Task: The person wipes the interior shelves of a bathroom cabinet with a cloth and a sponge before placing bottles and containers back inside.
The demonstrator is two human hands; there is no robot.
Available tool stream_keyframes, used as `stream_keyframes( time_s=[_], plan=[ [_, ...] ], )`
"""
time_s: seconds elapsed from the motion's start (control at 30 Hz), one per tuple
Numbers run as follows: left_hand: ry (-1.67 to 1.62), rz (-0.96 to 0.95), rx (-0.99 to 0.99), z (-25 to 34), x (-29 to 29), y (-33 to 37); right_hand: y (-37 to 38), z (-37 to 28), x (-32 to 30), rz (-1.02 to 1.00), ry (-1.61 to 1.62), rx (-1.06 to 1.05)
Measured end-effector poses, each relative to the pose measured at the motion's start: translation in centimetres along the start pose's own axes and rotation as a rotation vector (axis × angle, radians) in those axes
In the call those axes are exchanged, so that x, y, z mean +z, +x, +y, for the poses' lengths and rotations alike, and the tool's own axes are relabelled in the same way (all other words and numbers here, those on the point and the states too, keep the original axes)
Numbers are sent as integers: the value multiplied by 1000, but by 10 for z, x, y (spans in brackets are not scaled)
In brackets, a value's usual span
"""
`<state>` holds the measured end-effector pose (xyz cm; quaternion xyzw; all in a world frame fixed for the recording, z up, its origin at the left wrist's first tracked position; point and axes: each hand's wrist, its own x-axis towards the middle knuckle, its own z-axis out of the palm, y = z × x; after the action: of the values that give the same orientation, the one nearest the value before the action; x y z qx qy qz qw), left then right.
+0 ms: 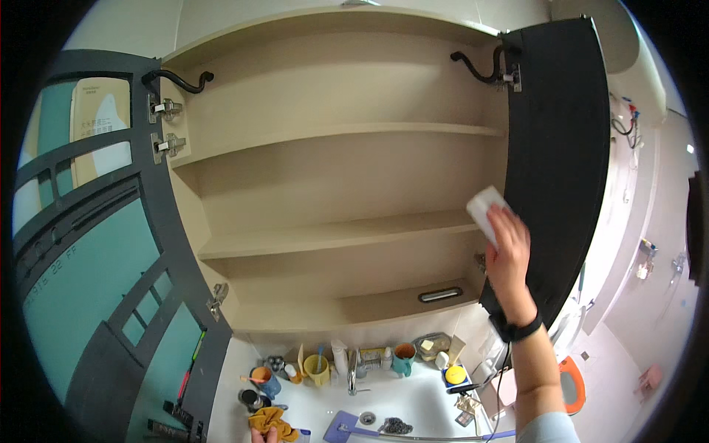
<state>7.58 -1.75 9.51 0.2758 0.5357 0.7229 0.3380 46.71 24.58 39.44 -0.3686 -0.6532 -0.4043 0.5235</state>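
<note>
Right hand holds a white block at an open, bare-shelved cabinet

The white block (484,210), rectangular and blurred by motion, is at the right end of the wall cabinet (347,173), in front of the lower shelf (336,235). Whether it touches the shelf, I cannot tell. The right hand (508,249) grips its lower side, fingers close together and laid along it; a black wristband (523,326) circles the wrist.

Far below, at the bottom edge, the left hand (264,435) shows only fingertips, touching a crumpled mustard cloth (272,421). How tightly they close on it, I cannot tell.

The cabinet is cream inside, with two shelves making three compartments. Its black right door (557,148) stands open beside the raised hand; its left door (96,244), dark-framed with teal panels, is swung open too.

Beneath is a white washbasin (310,402) with a chrome faucet (352,373). Along its back stand a yellow mug (317,373) and a teal mug (403,359), with a blue cup (267,384) at the left holding a toothbrush.
</note>
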Motion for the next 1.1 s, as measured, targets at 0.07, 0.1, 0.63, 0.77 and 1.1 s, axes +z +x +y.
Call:
stream_keyframes(
  time_s=[0.07,0.1,0.63,0.77,1.1],
  plan=[
    [20,31,-7,-2,-7,14,43,13,12,62,-75,-35],
    [40,35,2,-20,-25,24,65,13,16,90,-110,-55],
    [312,-7,64,-10,-36,38,131,67,113,-20,-253,229],
    [-18,-30,-59,44,2,13,128,69,122,28,-172,317],
    [477,56,111,-46,-53,26,127,31,159,321,-176,400]
  ],
)
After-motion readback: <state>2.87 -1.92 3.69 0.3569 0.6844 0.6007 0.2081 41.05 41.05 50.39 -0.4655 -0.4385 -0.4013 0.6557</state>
